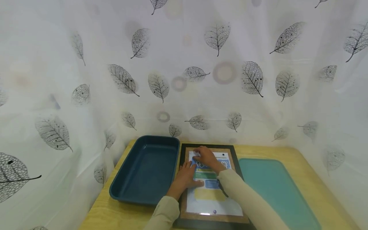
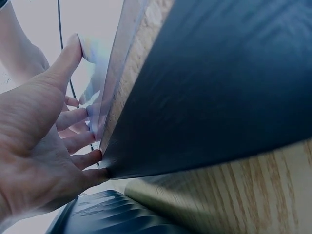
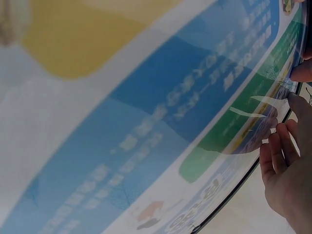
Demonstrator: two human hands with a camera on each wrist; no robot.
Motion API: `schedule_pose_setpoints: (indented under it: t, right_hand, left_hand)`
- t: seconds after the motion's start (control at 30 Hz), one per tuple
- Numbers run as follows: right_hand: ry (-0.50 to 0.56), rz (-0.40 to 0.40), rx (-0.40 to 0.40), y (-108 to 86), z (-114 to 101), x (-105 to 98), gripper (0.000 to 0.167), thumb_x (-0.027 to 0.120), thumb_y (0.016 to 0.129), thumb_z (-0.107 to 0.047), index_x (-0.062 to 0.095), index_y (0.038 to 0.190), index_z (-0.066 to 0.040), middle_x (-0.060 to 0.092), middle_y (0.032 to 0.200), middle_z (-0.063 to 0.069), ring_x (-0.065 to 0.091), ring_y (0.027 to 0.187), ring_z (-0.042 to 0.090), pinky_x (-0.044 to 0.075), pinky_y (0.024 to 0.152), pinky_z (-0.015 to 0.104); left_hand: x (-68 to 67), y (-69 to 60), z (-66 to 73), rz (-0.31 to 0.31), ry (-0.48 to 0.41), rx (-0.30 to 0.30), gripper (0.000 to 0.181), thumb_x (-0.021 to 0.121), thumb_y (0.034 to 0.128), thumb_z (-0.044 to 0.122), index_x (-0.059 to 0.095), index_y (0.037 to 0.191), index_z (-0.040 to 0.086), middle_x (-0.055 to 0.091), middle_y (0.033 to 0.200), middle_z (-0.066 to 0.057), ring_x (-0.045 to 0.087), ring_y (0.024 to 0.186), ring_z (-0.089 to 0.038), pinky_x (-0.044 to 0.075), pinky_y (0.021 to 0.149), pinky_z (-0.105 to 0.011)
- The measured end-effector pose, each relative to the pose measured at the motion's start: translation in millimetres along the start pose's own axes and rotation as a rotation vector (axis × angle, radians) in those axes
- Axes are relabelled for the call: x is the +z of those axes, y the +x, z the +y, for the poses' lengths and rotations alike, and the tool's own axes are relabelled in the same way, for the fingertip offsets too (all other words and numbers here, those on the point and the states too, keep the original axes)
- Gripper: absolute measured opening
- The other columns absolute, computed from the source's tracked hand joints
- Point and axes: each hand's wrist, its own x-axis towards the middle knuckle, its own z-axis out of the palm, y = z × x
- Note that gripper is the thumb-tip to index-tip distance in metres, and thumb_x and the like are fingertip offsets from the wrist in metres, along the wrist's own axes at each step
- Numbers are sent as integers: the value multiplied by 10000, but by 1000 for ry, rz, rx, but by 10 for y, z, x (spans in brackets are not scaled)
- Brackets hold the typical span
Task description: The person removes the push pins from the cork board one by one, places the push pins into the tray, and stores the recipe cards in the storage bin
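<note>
A printed sheet [image 1: 205, 204] with blue, green and yellow blocks and a glossy, see-through surface lies on a cork board [image 1: 191, 218] with a black frame [image 1: 240, 172]. My left hand [image 1: 185, 176] rests spread on the sheet's left side; in the left wrist view its fingers [image 2: 78, 141] touch near the cork edge. Farther up, my right hand [image 1: 207, 157] reaches to the sheet's upper left, thumb and fingers apart. In the right wrist view, the right hand [image 3: 292, 165] is curved beside the sheet's edge. Nothing shows between its fingers.
Left of the board stands a deep dark-blue tray [image 1: 145, 137]. A flat teal tray or mat [image 1: 276, 188] lies to the right. Small pins [image 1: 223, 155] mark the sheet's top corners and bottom. A leaf-print curtain [image 1: 187, 102] hangs behind the wooden table [image 1: 115, 210].
</note>
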Motion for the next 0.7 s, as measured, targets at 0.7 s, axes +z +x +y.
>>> schedule_pose_setpoints:
  t: [0.7]
  right_hand:
    - [26,3,-39,206,-29,157,219,772,942,-140,770,1129,-27,716,1033,109,655,971,273,563,914,452]
  left_hand:
    - [-50,-42,20,7,2,12,914,857,818,519,500,1508,38,352,1629,-241,298,1522,-432,287,1225,-612]
